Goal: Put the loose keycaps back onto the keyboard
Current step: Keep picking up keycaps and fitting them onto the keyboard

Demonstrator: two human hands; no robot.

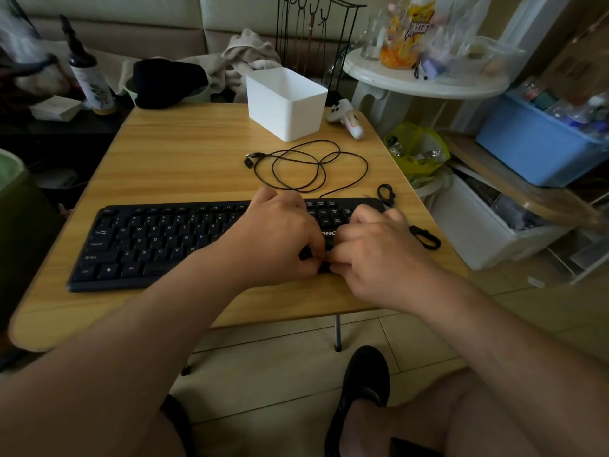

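A black keyboard (158, 242) is laid across the near half of a wooden surface (184, 153), its long side running left to right. Both hands are held over its right part, close together and almost touching at the fingertips. The left hand (276, 239) is placed over the keys just left of the arrow cluster, with its fingers curled downward; a small dark keycap (305, 253) is seen at its fingertips, apparently pinched against the keyboard. The right hand (379, 249) is set just beside it, over the near right corner of the keyboard, fingers likewise curled; whether anything is held in it cannot be told, since the fingertips are hidden by the hand itself.

The keyboard's black cable (309, 166) is coiled loosely on the surface beyond the hands. A white plastic bin (286, 103) is stood at the far side, with a white game controller (346, 122) lying to its right. Two black looped tools are laid near the right edge: one (385, 194) by the keyboard's far right corner, the other (426, 237) just right of the right hand.
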